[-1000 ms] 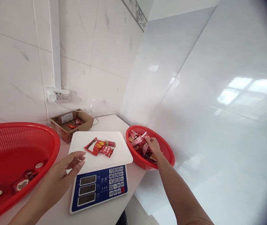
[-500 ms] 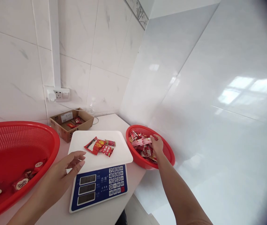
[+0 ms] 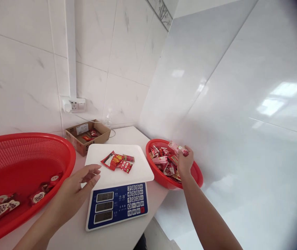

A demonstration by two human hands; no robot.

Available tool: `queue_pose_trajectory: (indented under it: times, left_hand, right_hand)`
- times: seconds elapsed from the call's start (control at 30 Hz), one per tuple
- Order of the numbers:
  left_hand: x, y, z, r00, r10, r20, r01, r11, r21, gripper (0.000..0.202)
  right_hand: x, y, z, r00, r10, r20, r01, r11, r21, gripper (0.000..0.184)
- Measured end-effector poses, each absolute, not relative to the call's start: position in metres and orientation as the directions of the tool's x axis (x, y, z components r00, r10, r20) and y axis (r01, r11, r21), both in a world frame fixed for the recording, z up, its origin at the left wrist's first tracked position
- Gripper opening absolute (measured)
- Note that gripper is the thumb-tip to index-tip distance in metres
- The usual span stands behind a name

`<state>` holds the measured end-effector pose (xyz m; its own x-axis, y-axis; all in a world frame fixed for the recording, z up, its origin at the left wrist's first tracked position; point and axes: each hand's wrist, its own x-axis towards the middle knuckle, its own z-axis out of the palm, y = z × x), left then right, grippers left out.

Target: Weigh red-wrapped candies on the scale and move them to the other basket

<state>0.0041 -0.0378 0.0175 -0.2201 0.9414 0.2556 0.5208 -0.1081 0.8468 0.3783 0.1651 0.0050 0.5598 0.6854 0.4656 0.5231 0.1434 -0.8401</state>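
Observation:
My right hand (image 3: 185,160) grips a pink snack packet (image 3: 175,147) above the right red basket (image 3: 198,175), which is heaped with small wrapped snacks (image 3: 169,170). Another pink packet (image 3: 160,160) lies on that heap. On the white pan of the digital scale (image 3: 122,205) rest several red snack packets (image 3: 113,160), grouped near its middle. My left hand (image 3: 82,185), fingers apart and holding nothing, hovers by the pan's left edge. The scale's display digits are too faint to read.
A large red basket (image 3: 68,149) on the left holds several dark red packets (image 3: 5,210). Behind the scale stands a cardboard box (image 3: 79,144) with a few red packets inside. A clear bottle (image 3: 108,118) and a white cable are by the wall socket (image 3: 77,105).
My right hand has lifted a pink packet up off the heap in the right basket. The view has swung slightly left. My left hand keeps its place beside the pan.

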Motion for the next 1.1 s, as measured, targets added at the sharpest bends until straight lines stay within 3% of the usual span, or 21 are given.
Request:
queue_pose_trajectory:
  times: [0.13, 0.23, 0.33, 0.47, 0.67, 0.87, 1.0, 1.1]
  left_hand:
    - [0.003, -0.039, 0.02, -0.218, 0.937, 0.273, 0.511, -0.128, 0.85, 0.043]
    - [0.002, -0.039, 0.02, -0.213, 0.945, 0.249, 0.519, -0.106, 0.848, 0.043]
    - [0.002, -0.04, 0.021, -0.206, 0.952, 0.228, 0.522, -0.09, 0.848, 0.042]
    - [0.002, -0.043, 0.023, -0.196, 0.954, 0.227, 0.516, -0.097, 0.851, 0.04]
    - [-0.004, -0.044, 0.025, -0.217, 0.948, 0.233, 0.489, -0.101, 0.866, 0.038]
    - [-0.008, -0.045, 0.028, -0.246, 0.94, 0.235, 0.463, -0.099, 0.881, 0.035]
    - [-0.007, -0.045, 0.028, -0.244, 0.942, 0.232, 0.47, -0.094, 0.877, 0.034]
    - [-0.006, -0.045, 0.029, -0.249, 0.942, 0.226, 0.463, -0.089, 0.882, 0.034]
  right_hand:
    - [0.338, 0.133, 0.012, 0.395, 0.713, 0.579, 0.556, 0.316, -0.769, 0.043]
    - [0.305, 0.108, 0.008, 0.174, 0.725, 0.666, 0.623, 0.443, -0.645, 0.031]
    - [0.278, 0.089, 0.0, -0.037, 0.78, 0.625, 0.638, 0.5, -0.586, 0.027]
    - [0.255, 0.072, -0.01, -0.179, 0.858, 0.481, 0.511, 0.499, -0.7, 0.031]
    - [0.253, 0.056, -0.019, -0.025, 0.951, 0.307, 0.258, 0.303, -0.917, 0.044]
    - [0.258, 0.05, -0.027, 0.019, 0.983, 0.182, 0.066, 0.18, -0.981, 0.051]
    - [0.253, 0.045, -0.024, 0.048, 0.971, 0.234, 0.115, 0.228, -0.967, 0.055]
    - [0.251, 0.041, -0.019, 0.071, 0.954, 0.29, 0.21, 0.27, -0.94, 0.045]
